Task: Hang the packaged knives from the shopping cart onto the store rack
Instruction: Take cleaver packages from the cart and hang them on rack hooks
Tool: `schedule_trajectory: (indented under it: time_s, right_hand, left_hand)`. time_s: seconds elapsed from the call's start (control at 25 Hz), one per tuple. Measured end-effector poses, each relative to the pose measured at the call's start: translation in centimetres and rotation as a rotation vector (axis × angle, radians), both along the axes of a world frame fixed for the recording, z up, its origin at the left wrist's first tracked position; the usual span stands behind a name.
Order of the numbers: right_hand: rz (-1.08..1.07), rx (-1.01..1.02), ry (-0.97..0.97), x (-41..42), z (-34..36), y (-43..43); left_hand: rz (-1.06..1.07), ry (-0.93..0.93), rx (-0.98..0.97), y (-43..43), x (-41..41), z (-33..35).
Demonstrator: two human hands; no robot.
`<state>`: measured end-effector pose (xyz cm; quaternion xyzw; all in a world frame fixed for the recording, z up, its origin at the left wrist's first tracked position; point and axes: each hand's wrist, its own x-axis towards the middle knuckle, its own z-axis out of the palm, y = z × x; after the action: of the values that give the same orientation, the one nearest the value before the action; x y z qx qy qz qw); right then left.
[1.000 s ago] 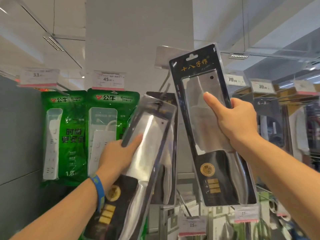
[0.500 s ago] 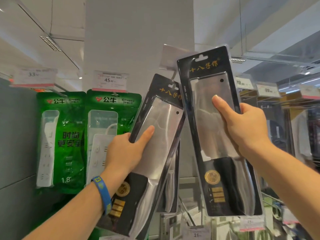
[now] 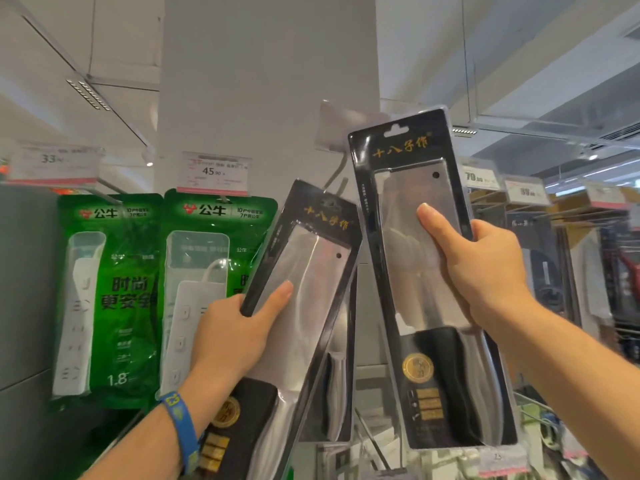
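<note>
**A:** What lies at left?
**B:** Green power-strip packs (image 3: 104, 289) hang there. Beside them my left grip (image 3: 235, 337) curls round the tilted left packaged knife (image 3: 311, 271), whose top is at the rack hook (image 3: 341, 171).
**A:** And right?
**B:** My right grip (image 3: 485, 268) clasps the right packaged knife (image 3: 408, 188), nearly upright, just beside the first.

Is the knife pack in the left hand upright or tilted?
Tilted. The left hand grips the knife pack with its top leaning right, toward the other pack.
</note>
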<state>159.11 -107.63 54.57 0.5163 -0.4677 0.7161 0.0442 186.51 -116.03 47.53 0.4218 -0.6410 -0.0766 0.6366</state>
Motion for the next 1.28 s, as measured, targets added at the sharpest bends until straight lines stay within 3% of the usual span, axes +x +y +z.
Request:
schedule_trajectory:
  time_s: [0.4,0.88,1.28]
  right_hand:
    - [0.090,0.033,-0.027,-0.5,-0.1,-0.6]
    - [0.194,0.070,0.029,-1.8,0.0,-1.9]
    - [0.231,0.088,0.031,-0.7,0.1,-2.7]
  left_hand:
    - [0.069,-0.041,-0.037,1.6,-1.4,1.6]
    - [0.103,0.062,0.003,2.2,-2.1,1.3]
    - [0.172,-0.036,-0.028,2.9,-1.2,2.1]
